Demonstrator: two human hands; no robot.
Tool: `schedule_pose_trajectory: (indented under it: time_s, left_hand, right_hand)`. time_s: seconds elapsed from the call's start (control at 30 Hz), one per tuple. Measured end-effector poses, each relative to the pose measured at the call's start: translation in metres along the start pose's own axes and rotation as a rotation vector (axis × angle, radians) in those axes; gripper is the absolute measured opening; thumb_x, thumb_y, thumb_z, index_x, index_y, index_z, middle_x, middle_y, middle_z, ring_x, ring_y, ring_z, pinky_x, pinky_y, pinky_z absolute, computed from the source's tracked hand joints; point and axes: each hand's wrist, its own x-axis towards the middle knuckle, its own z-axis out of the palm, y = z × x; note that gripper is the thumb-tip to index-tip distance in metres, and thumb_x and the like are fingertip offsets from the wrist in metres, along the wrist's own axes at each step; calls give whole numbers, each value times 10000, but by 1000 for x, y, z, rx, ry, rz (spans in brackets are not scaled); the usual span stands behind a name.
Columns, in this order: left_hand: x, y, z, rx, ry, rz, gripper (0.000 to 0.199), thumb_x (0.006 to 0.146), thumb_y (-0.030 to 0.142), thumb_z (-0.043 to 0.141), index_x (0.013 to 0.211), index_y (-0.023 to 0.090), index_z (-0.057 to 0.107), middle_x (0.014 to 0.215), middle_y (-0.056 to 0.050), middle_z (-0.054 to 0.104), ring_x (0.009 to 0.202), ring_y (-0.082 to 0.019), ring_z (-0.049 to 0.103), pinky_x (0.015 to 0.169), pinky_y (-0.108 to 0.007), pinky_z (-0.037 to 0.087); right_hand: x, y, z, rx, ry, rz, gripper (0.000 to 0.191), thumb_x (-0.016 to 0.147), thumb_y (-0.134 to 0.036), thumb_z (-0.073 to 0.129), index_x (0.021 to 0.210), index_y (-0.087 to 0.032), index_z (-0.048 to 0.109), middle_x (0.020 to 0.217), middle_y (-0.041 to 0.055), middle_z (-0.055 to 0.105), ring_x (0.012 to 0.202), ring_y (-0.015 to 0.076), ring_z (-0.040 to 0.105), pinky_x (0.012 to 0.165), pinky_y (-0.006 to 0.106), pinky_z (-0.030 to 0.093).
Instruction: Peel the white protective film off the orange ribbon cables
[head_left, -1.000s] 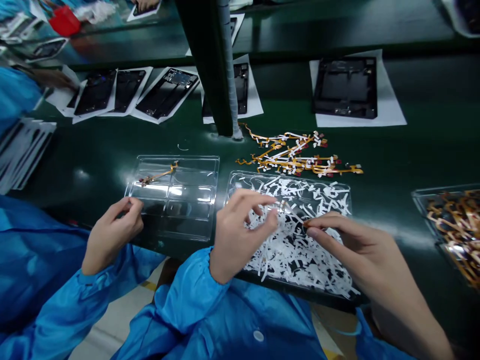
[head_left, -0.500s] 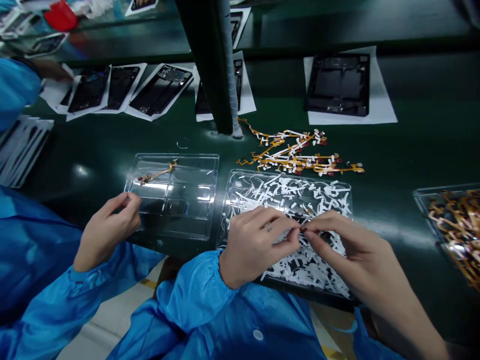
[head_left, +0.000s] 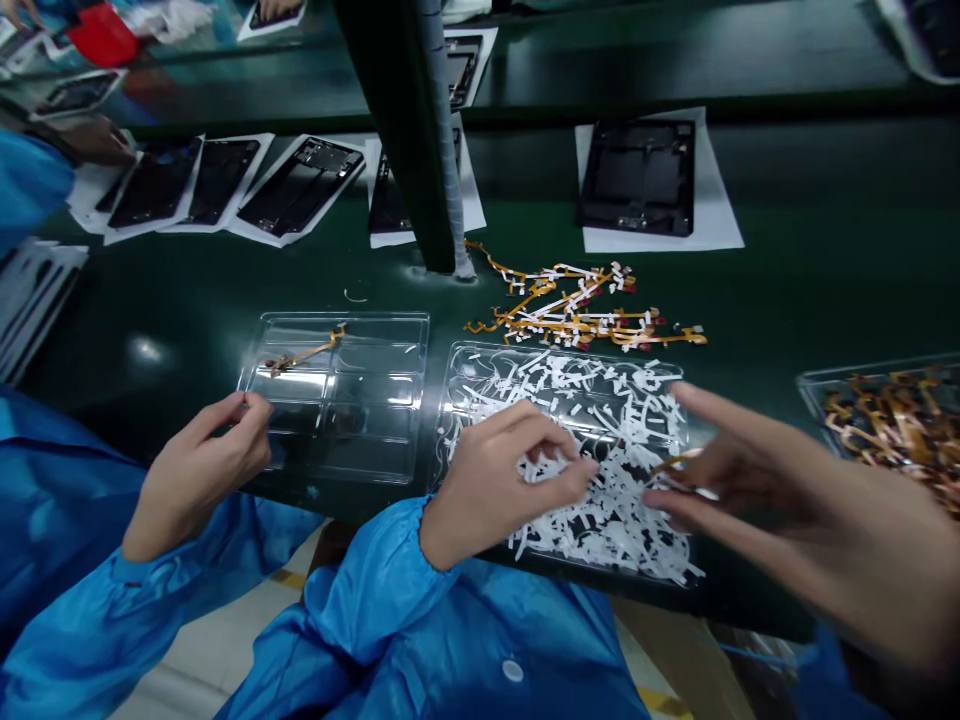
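My left hand [head_left: 502, 485] hovers over a clear plastic tray [head_left: 442, 425] strewn with white paper-like strips [head_left: 622, 510]. Its thumb and fingertips come together in a pinch; whatever may be between them is too small to make out. Apart from it, over the tray's right side, my right hand [head_left: 780, 510] holds an orange flex cable [head_left: 681, 465] between thumb and bent fingers, with the index finger stretched out. This hand is slightly blurred. Behind the tray lies a loose pile of orange flex cables [head_left: 577, 320] with white strips on them.
A co-worker's hand [head_left: 202, 465] is at left beside a clear tray [head_left: 375, 470] with one flex cable. At right, another tray [head_left: 814, 385] is heaped with flex cables. A post [head_left: 405, 150] rises behind. Black device housings [head_left: 637, 180] lie on white sheets.
My hands have come apart: the right has moved right and toward me with the flex cable, its index finger lifting away. My left has stayed nearly in place. The view has shifted slightly.
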Motion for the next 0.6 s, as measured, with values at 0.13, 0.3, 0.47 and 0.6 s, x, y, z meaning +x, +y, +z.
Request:
schedule_pose_trajectory:
  time_s: [0.13, 0.3, 0.47, 0.6]
  left_hand:
    - [7, 11, 7, -236, -96, 74, 148, 915, 331, 759, 984, 202, 742, 992, -40, 744, 911, -153, 709, 856, -290, 593]
    - [4, -1, 12, -250, 58, -8, 148, 918, 342, 753, 901, 195, 747, 859, -31, 748, 748, -135, 675, 666, -261, 585]
    - [0, -5, 11, -203, 75, 1, 127, 893, 273, 783, 982, 186, 759, 950, -44, 765, 801, -131, 704, 695, -252, 598]
    - [0, 0, 13, -139, 106, 39, 90, 911, 216, 747, 978, 158, 763, 958, -62, 766, 841, -145, 725, 731, -268, 612]
  right_hand:
    - [23, -16, 14, -15, -193, -217, 664, 977, -302, 623, 1594, -381, 390, 748, -32, 700, 535, 124, 649, 509, 208, 552]
    - [24, -20, 21, -27, -71, -251, 466, 990, -311, 618, 1453, -360, 579, 964, 7, 789, 733, 174, 760, 635, 268, 615]
    - [17, -21, 20, -132, 9, -280, 459, 988, -264, 611, 1435, -363, 577, 1110, 7, 792, 864, 218, 785, 702, 316, 624]
    - [17, -23, 22, -191, 40, -288, 329, 991, -275, 594, 1317, -304, 629, 1058, 31, 788, 827, 222, 773, 724, 337, 602]
